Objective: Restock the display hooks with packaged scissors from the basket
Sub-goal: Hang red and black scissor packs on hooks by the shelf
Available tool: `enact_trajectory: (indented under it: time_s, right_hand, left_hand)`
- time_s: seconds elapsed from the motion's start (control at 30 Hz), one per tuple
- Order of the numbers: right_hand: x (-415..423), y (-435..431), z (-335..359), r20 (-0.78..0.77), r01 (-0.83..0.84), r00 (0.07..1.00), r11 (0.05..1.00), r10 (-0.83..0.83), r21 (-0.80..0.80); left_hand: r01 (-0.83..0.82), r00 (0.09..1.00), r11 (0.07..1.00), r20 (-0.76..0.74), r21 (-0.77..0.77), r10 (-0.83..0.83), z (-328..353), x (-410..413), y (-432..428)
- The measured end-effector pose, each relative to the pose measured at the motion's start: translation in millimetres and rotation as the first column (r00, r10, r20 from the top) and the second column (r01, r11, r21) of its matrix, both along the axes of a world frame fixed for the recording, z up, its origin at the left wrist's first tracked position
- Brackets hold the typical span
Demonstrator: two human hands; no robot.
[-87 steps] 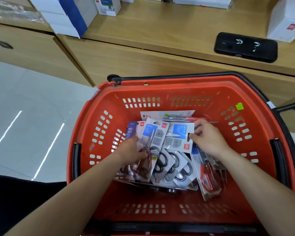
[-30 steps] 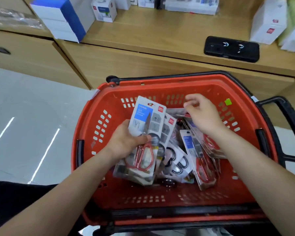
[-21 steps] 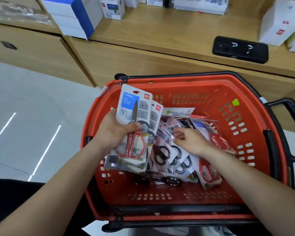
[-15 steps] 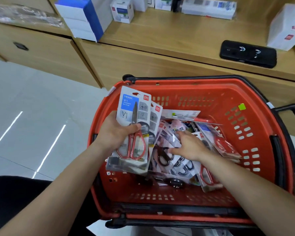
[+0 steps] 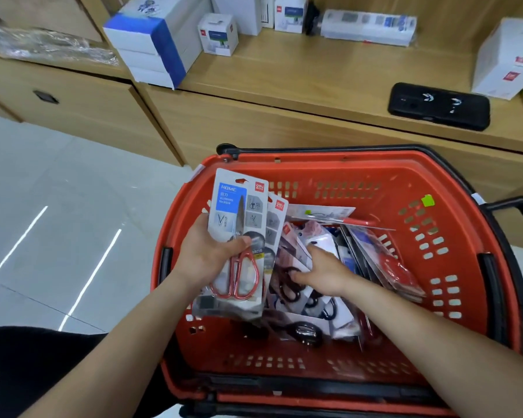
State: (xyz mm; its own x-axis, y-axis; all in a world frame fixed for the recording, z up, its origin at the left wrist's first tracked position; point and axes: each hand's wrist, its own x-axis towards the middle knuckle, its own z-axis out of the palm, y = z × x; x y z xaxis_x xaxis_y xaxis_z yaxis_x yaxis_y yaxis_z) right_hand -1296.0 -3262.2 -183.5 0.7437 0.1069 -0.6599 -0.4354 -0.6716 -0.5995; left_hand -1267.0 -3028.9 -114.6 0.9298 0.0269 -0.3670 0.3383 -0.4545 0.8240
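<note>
1. The left hand (image 5: 212,254) holds the red-handled scissors packs (image 5: 239,233), at least two fanned together. The thumb lies across the front and the fingers curl behind. The stack is raised over the left rim of the basket (image 5: 344,159).
2. The right hand (image 5: 320,270) is down on the loose packs (image 5: 317,300) in the middle of the basket. Its fingers are laid out fairly straight and pinch nothing that I can see.
3. The step looks like gathering one more matching pack. It would go best to slide the fingers under a card edge rather than the blister, lift the pack clear of the tangle, and square it against the left stack so the hang holes line up.
4. The thumb should stay low on the stack, since the slick cards could fan and slip.
5. The display hooks are not in view. The worktop (image 5: 329,76) beyond the far rim carries boxes and a black device (image 5: 438,105).
6. About three seconds ago both hands were buried in the pile and nothing had been lifted.
7. A second ago the right hand was up near the far wall of the basket; it has since dropped to mid-pile. The left stack now sits higher and further left.
</note>
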Motion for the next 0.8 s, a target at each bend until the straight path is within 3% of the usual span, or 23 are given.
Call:
enact_trajectory:
  time_s: [0.17,0.3,0.47,0.63,0.8]
  right_hand:
    - [-4,-30,28,0.005,0.029,1.0,0.999,-0.029,0.015]
    - [-22,-64,58,0.01,0.173,0.984,0.962,-0.179,0.21]
    - [-45,-81,106,0.112,0.361,0.891,0.837,-0.439,0.411]
    - [-64,-83,128,0.175,0.468,0.729,0.669,-0.662,0.578]
    - [-63,-73,134,0.127,0.513,0.657,0.564,-0.743,0.647]
  left_hand:
    - [0.0,1.0,1.0,0.013,-0.002,0.0,4,5,4]
    - [0.025,0.999,0.996,0.03,-0.081,-0.023,20,7,2]
    - [0.035,0.998,0.977,0.051,-0.209,-0.025,49,1,-8]
    - [-0.074,0.982,0.941,0.141,-0.332,0.126,69,-14,-20]
    - [-0.12,0.983,0.901,0.077,-0.417,0.166,65,-28,-44]
